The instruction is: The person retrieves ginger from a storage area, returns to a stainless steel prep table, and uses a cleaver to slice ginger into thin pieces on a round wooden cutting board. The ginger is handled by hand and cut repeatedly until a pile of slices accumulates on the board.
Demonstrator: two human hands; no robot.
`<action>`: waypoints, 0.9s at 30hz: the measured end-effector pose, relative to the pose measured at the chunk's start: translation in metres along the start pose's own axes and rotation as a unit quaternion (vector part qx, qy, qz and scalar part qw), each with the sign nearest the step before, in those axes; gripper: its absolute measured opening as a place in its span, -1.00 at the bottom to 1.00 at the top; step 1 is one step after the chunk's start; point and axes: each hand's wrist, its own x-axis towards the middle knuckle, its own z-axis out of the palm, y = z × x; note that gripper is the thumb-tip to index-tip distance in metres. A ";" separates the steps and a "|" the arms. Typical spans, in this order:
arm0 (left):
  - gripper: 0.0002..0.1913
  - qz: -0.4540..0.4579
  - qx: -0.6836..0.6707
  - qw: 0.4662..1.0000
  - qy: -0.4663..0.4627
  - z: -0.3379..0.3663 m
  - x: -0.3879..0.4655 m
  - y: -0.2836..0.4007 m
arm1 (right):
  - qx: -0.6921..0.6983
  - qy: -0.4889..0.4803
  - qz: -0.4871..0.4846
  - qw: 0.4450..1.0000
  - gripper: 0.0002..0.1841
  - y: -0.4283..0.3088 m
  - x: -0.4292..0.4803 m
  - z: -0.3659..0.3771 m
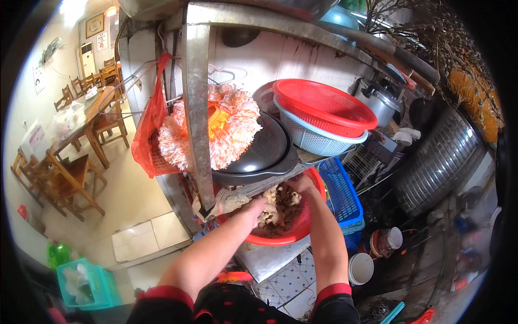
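Observation:
A red plastic colander basket point(279, 241) stands on the lower shelf, with knobbly pieces of ginger root point(272, 214) and dark soil-like bits inside. Both my arms reach down into it. My left hand point(256, 207) is at the left side of the ginger, beside a crumpled pale sack point(230, 202); its fingertips are partly hidden among the roots. Towards the back right of the basket, my right hand point(301, 184) reaches in under the shelf edge, its fingers mostly hidden. Whether either hand grips a piece does not show.
Just above the hands runs a metal shelf edge point(267, 180), with an upright metal post point(198, 113) at left. The shelf bears a black lidded pan point(263, 141), a fluffy duster-like mop head point(238, 121) and stacked colanders point(323, 107). A blue basket point(344, 194) sits right of the ginger.

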 end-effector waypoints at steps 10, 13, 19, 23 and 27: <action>-0.25 0.059 0.195 0.979 -0.011 0.023 -0.018 0.004 | 0.073 -0.198 0.194 0.958 -0.32 -0.008 0.010 0.014; -0.25 0.008 0.242 0.968 -0.071 0.015 -0.033 0.020 | 0.108 -0.223 0.170 0.954 -0.25 -0.019 -0.010 0.018; -0.06 0.099 0.573 0.808 0.098 0.035 -0.037 0.005 | -0.148 -0.074 0.160 0.973 -0.27 -0.025 -0.017 0.051; -0.02 0.091 0.445 0.891 0.004 0.010 0.033 -0.010 | 0.047 -0.117 0.193 0.973 -0.22 -0.026 -0.016 0.049; -0.17 -0.014 0.243 0.962 -0.125 0.009 -0.024 0.019 | 0.197 -0.081 0.270 0.939 -0.25 -0.060 -0.067 0.028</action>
